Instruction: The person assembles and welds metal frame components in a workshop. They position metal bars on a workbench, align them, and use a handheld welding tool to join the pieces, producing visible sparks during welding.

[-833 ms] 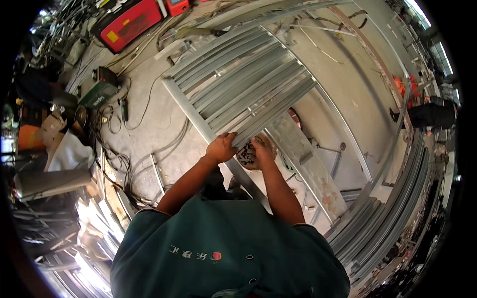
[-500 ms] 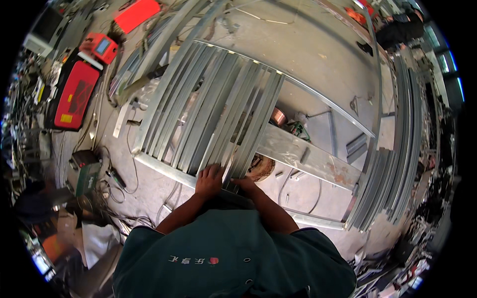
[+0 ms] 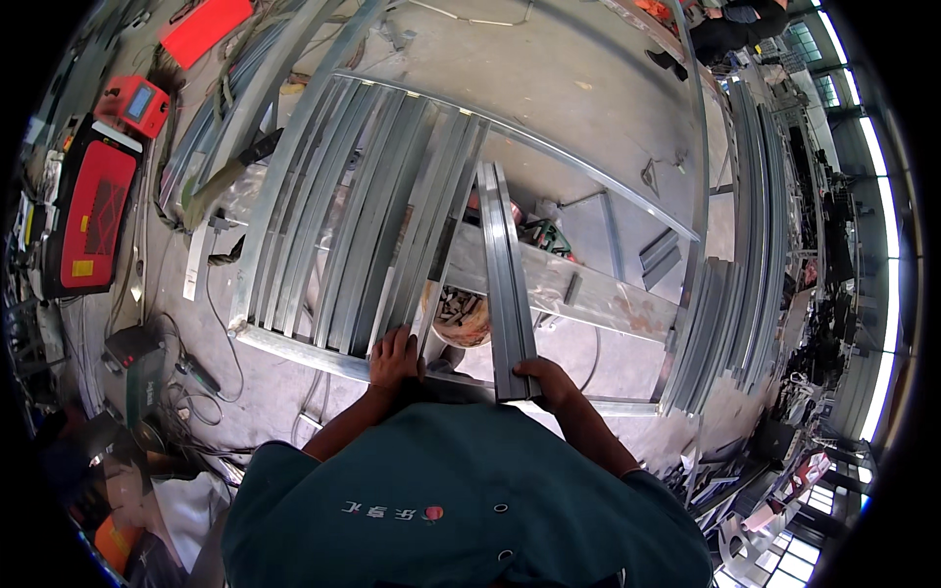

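My right hand (image 3: 545,379) is closed round the near end of a long grey metal profile (image 3: 508,284). That profile lies tilted across the frame, apart from the others, its far end inside the far rail. Fingers laid out over the near ends of the fixed-looking slats, my left hand (image 3: 396,357) touches a metal slat (image 3: 412,265) and grips nothing I can see. Several parallel slats span the left part of a rectangular metal frame (image 3: 304,349). Its right part is open, with a wide flat metal plate (image 3: 608,294) crossing below.
Under the frame stands a round container (image 3: 461,318) full of small metal pieces. A red machine (image 3: 96,211), a dark green tool case (image 3: 137,363) and cables lie to the left. More profiles (image 3: 760,245) are stacked at right. Another person (image 3: 735,34) is at the far right.
My right hand has moved right, carrying one profile away from the row of slats and turning it. My left hand stays at the slat ends. The view has shifted to the right.
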Demonstrator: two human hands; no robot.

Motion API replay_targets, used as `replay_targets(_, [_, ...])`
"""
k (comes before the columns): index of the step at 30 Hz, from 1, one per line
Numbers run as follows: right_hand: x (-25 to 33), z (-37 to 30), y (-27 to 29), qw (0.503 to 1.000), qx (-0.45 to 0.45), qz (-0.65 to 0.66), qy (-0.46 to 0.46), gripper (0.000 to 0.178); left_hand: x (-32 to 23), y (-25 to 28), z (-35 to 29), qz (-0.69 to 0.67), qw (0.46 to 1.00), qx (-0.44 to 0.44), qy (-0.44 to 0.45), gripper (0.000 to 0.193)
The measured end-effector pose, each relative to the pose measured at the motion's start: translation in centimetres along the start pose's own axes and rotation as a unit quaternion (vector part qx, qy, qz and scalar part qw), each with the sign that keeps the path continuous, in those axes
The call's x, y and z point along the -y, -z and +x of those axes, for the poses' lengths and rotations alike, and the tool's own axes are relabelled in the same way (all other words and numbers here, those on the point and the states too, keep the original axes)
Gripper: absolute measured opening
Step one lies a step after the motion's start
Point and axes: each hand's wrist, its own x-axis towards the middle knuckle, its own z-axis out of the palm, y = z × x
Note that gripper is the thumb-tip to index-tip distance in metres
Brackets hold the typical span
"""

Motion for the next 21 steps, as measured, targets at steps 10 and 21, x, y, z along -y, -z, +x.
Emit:
replay_targets(10, [-9.7, -6.1, 8.2, 0.994, -0.045, 0.101, -0.013, 0.044, -5.9, -1.3, 4.9, -0.021, 0.999, 0.022, -0.044, 0.065])
replay_targets(21, [-14.0, -14.3, 3.0, 0.968, 0.008, 0.185, 0.169, 0.052, -7.4, -3.3, 8.4, -0.131, 0.967, 0.17, 0.14, 0.097])
